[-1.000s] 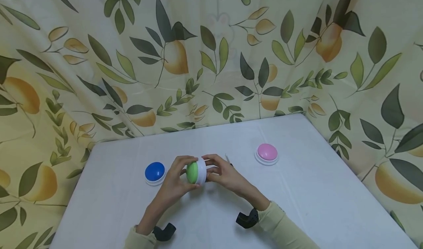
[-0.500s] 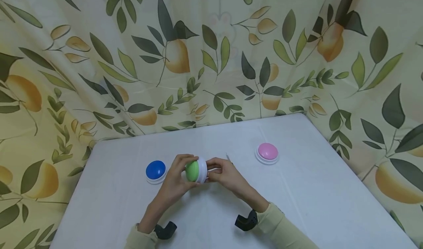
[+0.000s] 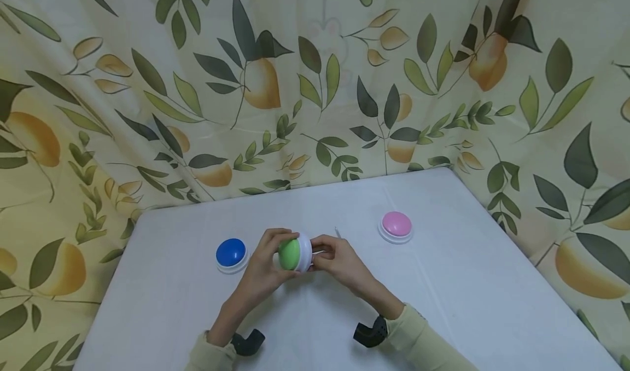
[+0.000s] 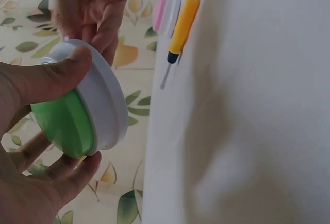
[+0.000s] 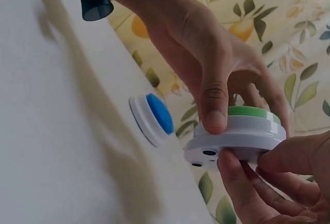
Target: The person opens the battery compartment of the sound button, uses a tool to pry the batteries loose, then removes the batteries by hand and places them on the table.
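A round push button (image 3: 290, 254) with a green dome and white base is held on its side above the table. My left hand (image 3: 268, 261) grips it by the rim, thumb on the base and fingertips at the far edge in the left wrist view. My right hand (image 3: 342, 259) has its thumb and forefinger curled at the underside of the base (image 5: 240, 140). Dark round holes show in that underside in the right wrist view; the spot between the right fingertips is partly hidden. A screwdriver (image 4: 184, 26) with a yellow handle lies on the table beyond the hands.
A blue push button (image 3: 231, 252) sits on the white-covered table (image 3: 443, 305), left of my left hand. Toward the back right is a pink push button (image 3: 396, 224). A leaf-patterned curtain (image 3: 315, 86) hangs behind the table.
The right fingers have drawn closer together at the base's underside. The green button has tilted slightly, showing more of its dome. The left hand keeps its grip.
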Motion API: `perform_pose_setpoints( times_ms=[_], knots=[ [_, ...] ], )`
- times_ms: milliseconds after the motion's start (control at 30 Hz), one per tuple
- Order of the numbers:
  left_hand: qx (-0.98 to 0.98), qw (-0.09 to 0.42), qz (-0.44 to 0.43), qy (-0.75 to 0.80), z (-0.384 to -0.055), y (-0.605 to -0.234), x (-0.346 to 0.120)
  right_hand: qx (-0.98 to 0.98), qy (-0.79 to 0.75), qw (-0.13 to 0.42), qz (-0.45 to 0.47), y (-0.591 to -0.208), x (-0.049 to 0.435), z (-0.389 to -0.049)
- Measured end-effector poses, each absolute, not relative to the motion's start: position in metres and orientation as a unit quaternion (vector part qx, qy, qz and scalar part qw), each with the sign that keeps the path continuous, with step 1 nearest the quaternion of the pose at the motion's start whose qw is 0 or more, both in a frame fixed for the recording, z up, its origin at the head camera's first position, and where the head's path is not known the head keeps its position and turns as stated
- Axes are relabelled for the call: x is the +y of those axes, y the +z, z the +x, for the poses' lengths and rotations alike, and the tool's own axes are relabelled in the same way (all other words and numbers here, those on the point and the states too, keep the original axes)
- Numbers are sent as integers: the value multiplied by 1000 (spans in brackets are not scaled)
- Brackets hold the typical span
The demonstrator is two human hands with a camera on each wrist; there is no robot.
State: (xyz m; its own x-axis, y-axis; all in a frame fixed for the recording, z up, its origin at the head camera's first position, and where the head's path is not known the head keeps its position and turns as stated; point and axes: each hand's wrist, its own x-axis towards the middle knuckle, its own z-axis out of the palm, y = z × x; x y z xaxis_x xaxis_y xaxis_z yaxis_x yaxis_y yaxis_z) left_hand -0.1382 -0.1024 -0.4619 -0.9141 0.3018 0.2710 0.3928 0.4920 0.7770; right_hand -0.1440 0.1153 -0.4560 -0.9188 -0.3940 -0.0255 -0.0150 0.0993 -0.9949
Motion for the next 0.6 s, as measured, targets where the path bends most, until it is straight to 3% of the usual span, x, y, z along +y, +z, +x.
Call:
perform_pose_setpoints(
  times_ms=[600],
  knots=[
    [-863, 40, -186, -468, -134, -468, -102, 725, -651, 163, -154, -464, 120, -146]
  ],
)
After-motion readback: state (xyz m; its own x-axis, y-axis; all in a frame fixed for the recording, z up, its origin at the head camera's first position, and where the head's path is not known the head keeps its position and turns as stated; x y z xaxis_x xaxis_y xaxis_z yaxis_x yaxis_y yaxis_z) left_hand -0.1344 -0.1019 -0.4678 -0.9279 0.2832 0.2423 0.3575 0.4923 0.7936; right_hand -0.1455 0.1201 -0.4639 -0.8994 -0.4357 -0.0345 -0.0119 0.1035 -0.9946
